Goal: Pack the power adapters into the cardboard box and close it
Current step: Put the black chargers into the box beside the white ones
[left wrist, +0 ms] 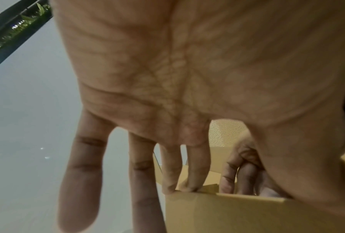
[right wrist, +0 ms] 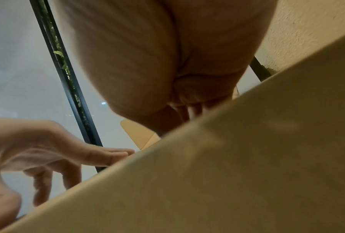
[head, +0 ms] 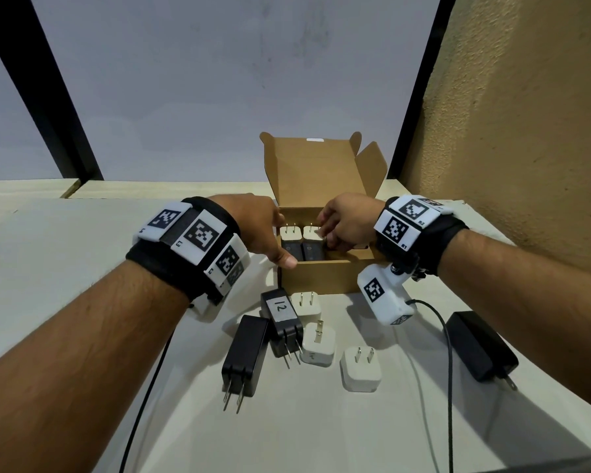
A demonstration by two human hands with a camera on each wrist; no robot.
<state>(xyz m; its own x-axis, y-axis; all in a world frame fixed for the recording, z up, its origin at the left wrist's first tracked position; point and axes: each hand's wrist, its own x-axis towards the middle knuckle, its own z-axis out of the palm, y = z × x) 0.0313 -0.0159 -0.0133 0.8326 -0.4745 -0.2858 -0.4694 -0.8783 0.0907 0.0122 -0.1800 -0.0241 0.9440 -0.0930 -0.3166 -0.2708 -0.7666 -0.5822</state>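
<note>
Left hand (head: 256,227) steadies cardboard box (head: 321,274), fingers straight; right hand (head: 347,221) pinches white adapter (head: 313,233) inside.

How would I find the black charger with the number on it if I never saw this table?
Find the open cardboard box in the middle of the white table. Just in front of its near left corner lies a cluster of power adapters. The one you want is the black power adapter there, the only one with a white label handwritten "12"; the other black power adapters are plain.

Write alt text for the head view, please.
Both hands reach into an open cardboard box on a white table: the right hand places a white power adapter, the left hand steadies the box. Six adapters lie outside.
</note>
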